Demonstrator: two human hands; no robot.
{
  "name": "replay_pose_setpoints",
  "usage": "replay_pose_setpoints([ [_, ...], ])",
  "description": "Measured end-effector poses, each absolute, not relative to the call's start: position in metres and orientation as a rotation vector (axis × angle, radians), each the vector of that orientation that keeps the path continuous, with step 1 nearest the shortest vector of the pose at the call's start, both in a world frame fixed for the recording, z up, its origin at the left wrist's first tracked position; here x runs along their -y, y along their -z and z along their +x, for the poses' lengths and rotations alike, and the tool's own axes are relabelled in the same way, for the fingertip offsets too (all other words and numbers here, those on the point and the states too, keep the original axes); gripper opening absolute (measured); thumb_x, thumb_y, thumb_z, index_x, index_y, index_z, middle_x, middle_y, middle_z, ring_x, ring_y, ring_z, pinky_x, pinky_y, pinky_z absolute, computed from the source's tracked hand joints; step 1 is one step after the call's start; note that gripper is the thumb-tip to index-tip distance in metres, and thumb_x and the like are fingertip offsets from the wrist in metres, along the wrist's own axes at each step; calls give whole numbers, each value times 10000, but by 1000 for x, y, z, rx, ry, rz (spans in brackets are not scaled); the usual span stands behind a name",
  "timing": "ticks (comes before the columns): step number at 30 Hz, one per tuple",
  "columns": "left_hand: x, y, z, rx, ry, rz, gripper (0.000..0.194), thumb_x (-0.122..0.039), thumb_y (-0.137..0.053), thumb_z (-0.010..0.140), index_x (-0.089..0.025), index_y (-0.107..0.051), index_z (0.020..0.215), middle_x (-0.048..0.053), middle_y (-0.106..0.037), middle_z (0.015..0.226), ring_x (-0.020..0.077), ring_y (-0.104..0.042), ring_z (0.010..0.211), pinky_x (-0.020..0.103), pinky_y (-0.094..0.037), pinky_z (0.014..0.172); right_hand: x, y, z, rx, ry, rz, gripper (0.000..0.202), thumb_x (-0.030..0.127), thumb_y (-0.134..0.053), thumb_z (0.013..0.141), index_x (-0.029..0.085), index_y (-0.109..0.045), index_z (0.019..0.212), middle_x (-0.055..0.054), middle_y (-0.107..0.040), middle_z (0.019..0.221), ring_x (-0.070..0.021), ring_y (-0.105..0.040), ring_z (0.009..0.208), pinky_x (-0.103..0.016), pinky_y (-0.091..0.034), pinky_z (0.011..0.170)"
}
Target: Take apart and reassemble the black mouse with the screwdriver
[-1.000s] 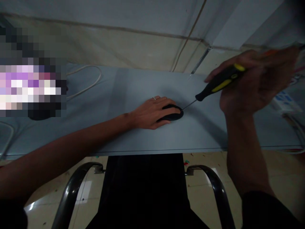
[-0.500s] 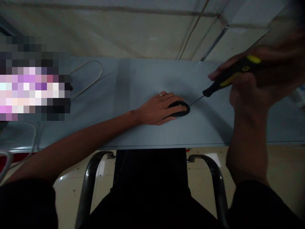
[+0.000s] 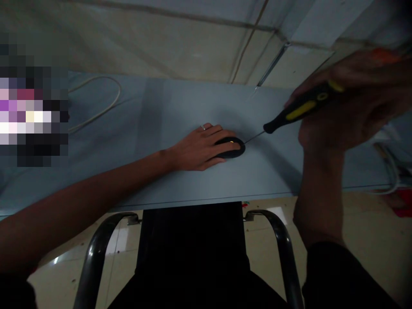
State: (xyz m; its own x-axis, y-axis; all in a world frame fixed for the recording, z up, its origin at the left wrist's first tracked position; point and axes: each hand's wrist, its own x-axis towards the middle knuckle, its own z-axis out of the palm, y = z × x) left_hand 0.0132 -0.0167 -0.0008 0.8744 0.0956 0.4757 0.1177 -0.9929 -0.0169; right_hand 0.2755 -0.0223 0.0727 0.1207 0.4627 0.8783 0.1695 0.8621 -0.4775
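Note:
My left hand (image 3: 201, 148) lies over a black computer mouse (image 3: 238, 151) on the grey table, its fingers wrapped along the mouse. A ring shows on one finger. In my right hand (image 3: 334, 120) is a screwdriver (image 3: 298, 112) with a black and yellow handle, held tilted. Its thin shaft slopes down to the right end of the mouse, where the tip meets or nearly meets the edge; I cannot tell which. The palm hides part of the handle, and an orange patch shows above the fingers, blurred.
The grey table (image 3: 180, 189) runs along a tiled wall (image 3: 180, 47). A white cable (image 3: 117, 96) loops at the left beside a pixelated area. More cables (image 3: 391, 165) lie at the right end. Below are the chair's metal armrests (image 3: 92, 253) (image 3: 285, 244).
The view has shifted right, so both hands and the mouse appear further left. My right hand has turned around the screwdriver's handle. The left hand stays on the mouse.

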Motion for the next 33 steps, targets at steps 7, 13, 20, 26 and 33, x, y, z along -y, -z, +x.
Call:
replay_pose_setpoints([
  [7,16,1,13,186,709,-3020,446,-487,-355,1119,-237,-507,1455,120,-555,1534,268,-583,1221,432,-439,980,11,-69,275,1560,61,-230,432,641,-841,766,370,-695,1069,79,-670,848,-79,-657,544,-201,-528,440],
  [13,17,1,13,209,699,-3005,461,-488,-348,1118,-238,-498,1475,115,-546,1548,277,-580,1217,445,-431,988,21,-72,269,1627,-62,-374,301,560,-776,863,388,-697,1098,55,-712,838,-170,-733,699,-327,-624,528],
  [20,18,-1,13,218,671,-2960,427,-458,-398,1113,-232,-502,1460,96,-548,1550,267,-606,1136,434,-439,964,27,-74,269,1512,68,-379,295,617,-776,848,337,-742,934,29,-630,723,-159,-664,570,-334,-603,493],
  [26,18,1,13,220,659,-2946,436,-458,-367,1119,-245,-499,1475,95,-544,1558,258,-599,1170,434,-440,965,26,-71,271,1588,-20,-322,403,538,-883,747,376,-735,1085,47,-727,834,-187,-720,628,-366,-643,486],
  [33,19,0,13,227,666,-2934,427,-456,-378,1118,-244,-512,1463,84,-551,1549,252,-595,1159,431,-435,954,33,-74,266,1621,-70,-357,262,424,-811,867,353,-753,1112,22,-766,926,-217,-784,804,-401,-693,583],
])
